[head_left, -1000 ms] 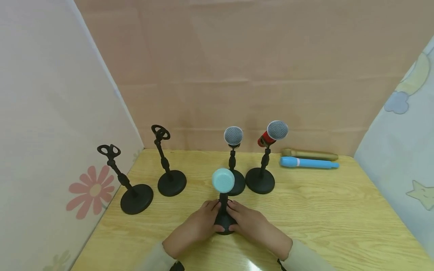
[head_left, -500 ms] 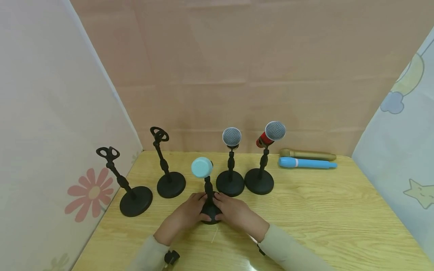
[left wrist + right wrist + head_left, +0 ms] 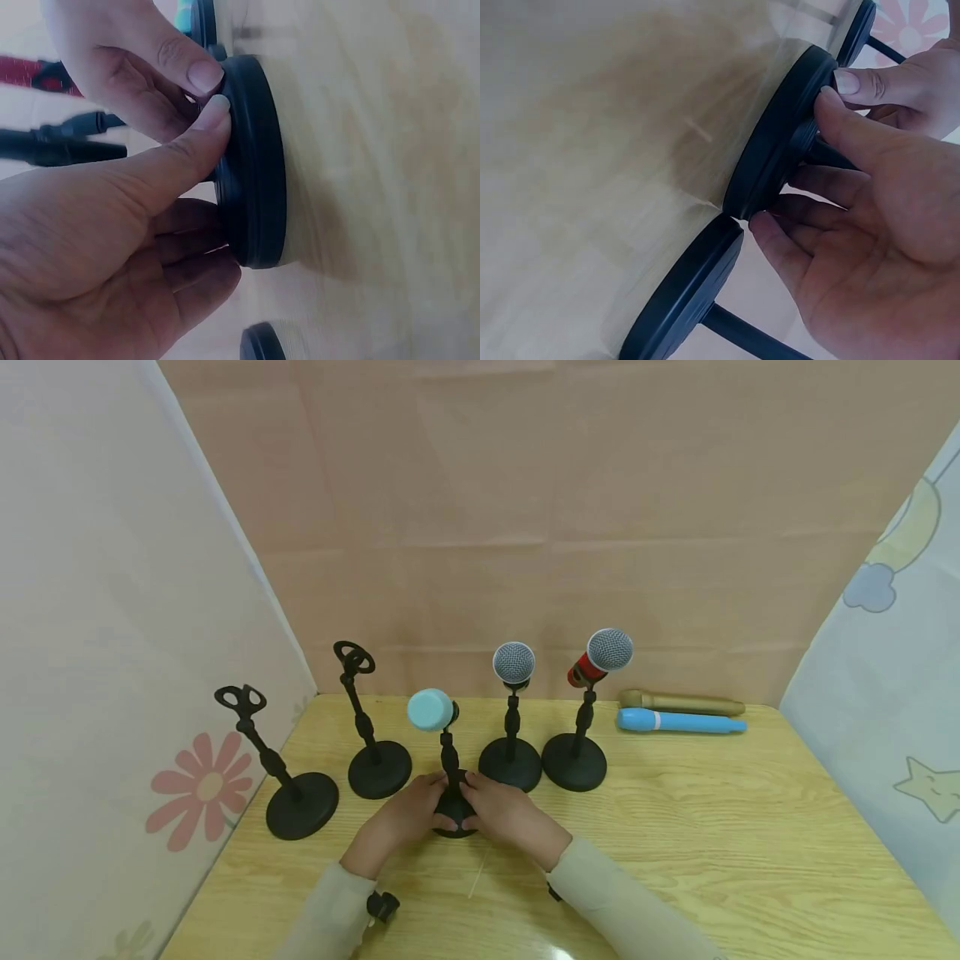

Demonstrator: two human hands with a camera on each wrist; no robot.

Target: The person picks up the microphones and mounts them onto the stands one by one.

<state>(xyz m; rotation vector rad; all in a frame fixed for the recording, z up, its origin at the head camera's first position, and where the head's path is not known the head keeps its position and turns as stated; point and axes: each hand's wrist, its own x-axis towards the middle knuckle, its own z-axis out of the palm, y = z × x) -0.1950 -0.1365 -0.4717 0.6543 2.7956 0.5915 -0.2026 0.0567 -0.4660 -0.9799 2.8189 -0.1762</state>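
In the head view a black microphone stand [image 3: 454, 806] stands upright at mid-table, bearing a light-blue microphone [image 3: 430, 710] whose head faces me. My left hand [image 3: 408, 817] grips the left side of its round base, and my right hand [image 3: 504, 814] grips the right side. Both thumbs lie on top of the base [image 3: 259, 165], close together, as the left wrist view shows. From the right wrist, the base [image 3: 780, 135] appears touching or nearly touching the base of a neighbouring stand [image 3: 686, 292].
Right of my hands are a stand with a silver-headed microphone [image 3: 513, 662] and one with a red microphone [image 3: 609, 650]. Two bare stands [image 3: 302, 803] [image 3: 379, 769] are at left. A gold microphone [image 3: 682, 702] and a blue microphone [image 3: 678, 721] lie at back right.
Both hands have slid the stand with the light-blue microphone left and away from me. It has also turned so the microphone points more to the left. The other stands stay put.
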